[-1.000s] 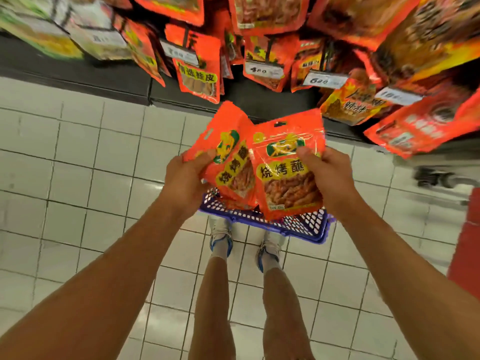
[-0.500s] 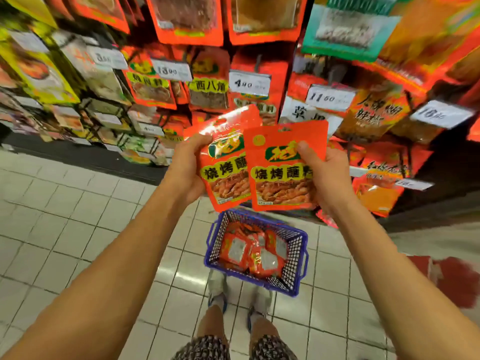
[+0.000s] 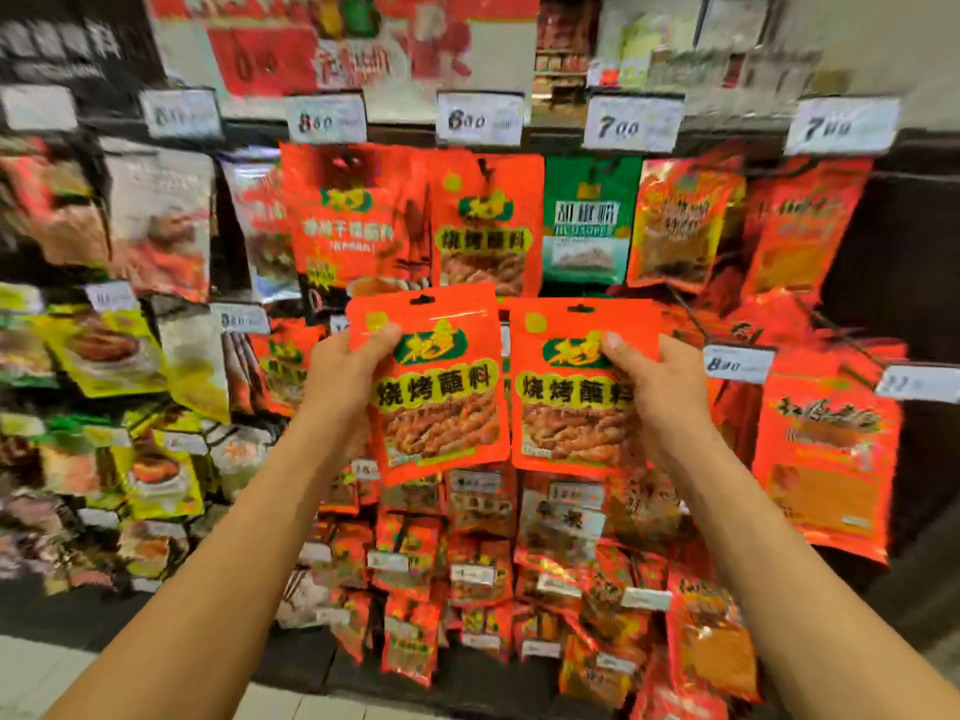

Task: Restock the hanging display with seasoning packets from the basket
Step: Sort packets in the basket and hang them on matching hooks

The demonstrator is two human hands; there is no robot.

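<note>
Two orange seasoning packets are held up side by side at the centre of the frame, before the hanging display (image 3: 519, 137). Each reads 烧烤蘸料 in green on yellow, under a green logo. The left hand (image 3: 343, 387) pinches the left packet (image 3: 436, 387) at its upper left edge, thumb on the front. The right hand (image 3: 660, 387) pinches the right packet (image 3: 566, 397) at its upper right, thumb over the logo. Above them a matching hung packet (image 3: 485, 226) sits under a price tag (image 3: 480, 119) reading 6.00; the neighbouring tags read 8.00 and 7.00.
</note>
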